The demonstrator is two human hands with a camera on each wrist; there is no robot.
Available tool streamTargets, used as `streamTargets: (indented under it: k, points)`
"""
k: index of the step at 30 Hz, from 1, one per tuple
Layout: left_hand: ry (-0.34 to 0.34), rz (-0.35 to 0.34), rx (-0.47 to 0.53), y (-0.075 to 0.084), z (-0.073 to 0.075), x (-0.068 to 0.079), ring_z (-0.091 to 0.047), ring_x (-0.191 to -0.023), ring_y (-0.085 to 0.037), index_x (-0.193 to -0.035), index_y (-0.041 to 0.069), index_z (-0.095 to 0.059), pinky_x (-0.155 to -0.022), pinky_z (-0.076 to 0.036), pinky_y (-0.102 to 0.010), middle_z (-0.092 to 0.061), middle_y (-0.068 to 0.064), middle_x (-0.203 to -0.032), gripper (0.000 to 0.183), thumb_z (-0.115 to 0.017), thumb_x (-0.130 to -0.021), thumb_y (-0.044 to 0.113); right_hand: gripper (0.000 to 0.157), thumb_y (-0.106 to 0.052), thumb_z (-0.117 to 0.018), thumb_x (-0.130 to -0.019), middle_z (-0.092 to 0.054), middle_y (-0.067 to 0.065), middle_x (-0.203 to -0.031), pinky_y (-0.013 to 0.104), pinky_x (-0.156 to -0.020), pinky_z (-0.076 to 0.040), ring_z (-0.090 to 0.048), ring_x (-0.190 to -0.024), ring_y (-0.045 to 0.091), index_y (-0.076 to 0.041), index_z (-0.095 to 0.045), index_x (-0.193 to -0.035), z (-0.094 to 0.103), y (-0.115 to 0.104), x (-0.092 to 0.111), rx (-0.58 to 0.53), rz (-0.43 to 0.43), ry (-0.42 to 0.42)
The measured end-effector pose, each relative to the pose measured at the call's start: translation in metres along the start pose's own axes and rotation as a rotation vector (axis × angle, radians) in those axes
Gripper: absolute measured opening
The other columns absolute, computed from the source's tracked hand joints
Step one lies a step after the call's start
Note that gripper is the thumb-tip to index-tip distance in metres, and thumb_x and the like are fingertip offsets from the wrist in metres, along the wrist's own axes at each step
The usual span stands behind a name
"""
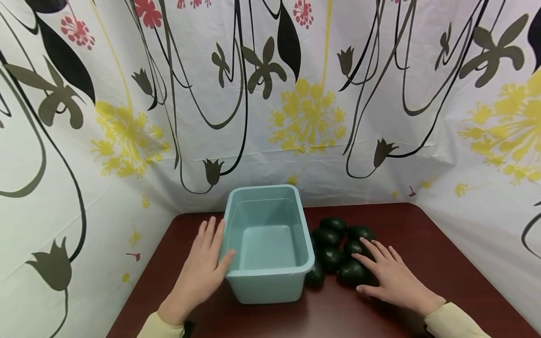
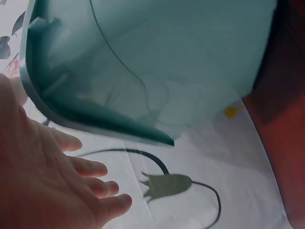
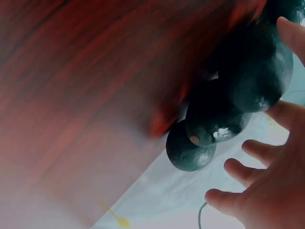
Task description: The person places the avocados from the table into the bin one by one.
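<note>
A pale teal plastic bin [image 1: 270, 273] stands upright on the table, with nothing inside it. At its left rim is my left hand [image 1: 203, 265], fingers straight and pointing away from me; in the left wrist view the fingers [image 2: 90, 167] spread beside the bin's rim [image 2: 95, 128]. To the right of the bin lies a cluster of several dark green avocados [image 1: 331, 258]. Over the cluster's near right side my right hand [image 1: 390, 277] spreads its fingers. In the right wrist view its fingers [image 3: 257, 152] reach alongside the avocados [image 3: 217, 114], not curled round any.
The dark red-brown wooden table [image 1: 439, 263] has rounded far corners. Behind it and at both sides hangs a white cloth [image 1: 262, 126] printed with flowers and stems. Some avocados sit close against the bin's right wall, partly hidden by it.
</note>
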State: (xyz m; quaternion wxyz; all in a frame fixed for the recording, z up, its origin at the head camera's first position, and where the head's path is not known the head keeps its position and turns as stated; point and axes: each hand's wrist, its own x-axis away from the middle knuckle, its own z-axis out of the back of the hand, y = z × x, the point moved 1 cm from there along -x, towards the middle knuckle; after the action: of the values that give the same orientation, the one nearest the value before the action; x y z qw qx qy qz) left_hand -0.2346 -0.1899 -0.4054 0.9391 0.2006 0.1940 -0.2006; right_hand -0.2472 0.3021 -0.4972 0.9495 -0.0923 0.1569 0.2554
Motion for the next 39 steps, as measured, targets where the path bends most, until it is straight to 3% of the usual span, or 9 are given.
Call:
streamTargets:
  k: [7,11,15,25,30,39]
  points:
    - [-0.057,-0.018,0.008,0.016,-0.008,-0.007,0.005,-0.154,-0.028,-0.163,0.013,-0.01,-0.118,-0.017,-0.054,0.004,-0.006,-0.169,0.084,-0.037,-0.102,0.063,0.076,-0.051,-0.087,-0.072,-0.048,0.015,-0.142,0.057,-0.084,-0.048,-0.049,-0.12,0.033,-0.015,-0.065,-0.134,-0.006,-0.002,-0.003,0.017,0.055,0.105]
    - [-0.07,-0.019,0.0,0.022,-0.011,-0.007,0.007,-0.153,-0.026,-0.162,0.01,-0.012,-0.119,-0.015,-0.052,0.004,-0.006,-0.169,0.086,-0.035,-0.102,0.066,0.074,-0.047,-0.091,-0.069,-0.051,0.004,-0.127,0.04,-0.075,-0.05,-0.049,-0.105,0.018,-0.016,-0.066,-0.132,-0.009,-0.006,-0.004,-0.002,0.07,0.134]
    - [-0.08,-0.002,-0.018,0.024,-0.011,-0.007,0.007,-0.153,-0.026,-0.162,0.008,-0.012,-0.12,-0.015,-0.051,0.002,-0.007,-0.169,0.089,-0.034,-0.101,0.068,0.073,-0.04,-0.091,-0.071,-0.048,-0.006,-0.122,0.028,-0.068,-0.049,-0.047,-0.103,0.011,-0.017,-0.064,-0.134,-0.013,-0.011,-0.004,-0.062,0.066,0.102]
    - [-0.122,0.039,0.04,0.027,-0.012,-0.01,0.003,-0.154,-0.028,-0.161,0.003,-0.007,-0.12,-0.016,-0.049,-0.001,-0.01,-0.168,0.101,-0.037,-0.096,0.074,0.075,-0.03,-0.09,-0.075,-0.05,-0.012,-0.129,0.03,-0.076,-0.055,-0.059,-0.101,0.004,-0.019,-0.056,-0.141,-0.017,-0.01,-0.011,-0.183,0.037,0.008]
    - [-0.132,0.027,0.028,0.025,-0.014,-0.012,-0.008,-0.153,-0.032,-0.161,0.001,-0.01,-0.119,-0.02,-0.049,-0.007,-0.012,-0.168,0.105,-0.039,-0.094,0.077,0.075,-0.026,-0.09,-0.074,-0.05,-0.01,-0.133,0.028,-0.075,-0.055,-0.061,-0.099,0.004,-0.02,-0.056,-0.14,-0.018,-0.012,-0.012,-0.226,0.033,-0.002]
    - [-0.138,0.021,-0.008,0.025,-0.014,-0.013,-0.015,-0.152,-0.034,-0.16,-0.002,-0.013,-0.117,-0.025,-0.049,-0.013,-0.016,-0.166,0.115,-0.044,-0.088,0.082,0.076,-0.025,-0.092,-0.073,-0.051,-0.011,-0.133,0.028,-0.075,-0.055,-0.061,-0.103,0.006,-0.023,-0.057,-0.14,-0.019,-0.014,-0.011,-0.287,0.013,-0.022]
